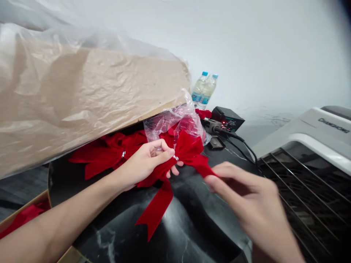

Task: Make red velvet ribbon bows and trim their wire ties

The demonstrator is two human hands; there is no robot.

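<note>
Red bow held at its knot, one tail drawn out

Red bow (189,146), held just over a dark marbled tabletop (178,223). Loops formed, middle cinched by a shiny silver tie (176,157); shaping looks well advanced. Left hand (148,159) closed in a pinch at the tie. Right hand (246,193) pinching the end of one tail, fingers narrow, ribbon stretched between. Other tail (159,210) hangs loose below the bow, flat, its end notched. Whether any adjusting is left: cannot tell. Cloth soft, matte, velvet-like.

Left of the bow: more red bows (102,153), heaped, one with a similar silver tie. Just behind it: clear, crinkled plastic bag (179,120) with red cloth inside. Behind and left: broad brown board (120,84) under wrinkled film.

Behind and right: two clear bottles (203,91), blue caps; boxy black device (225,118), red light lit, dark cable (237,136) close by. Far right of the bow: pale appliance (309,128), rounded edge, dark grille.
</note>
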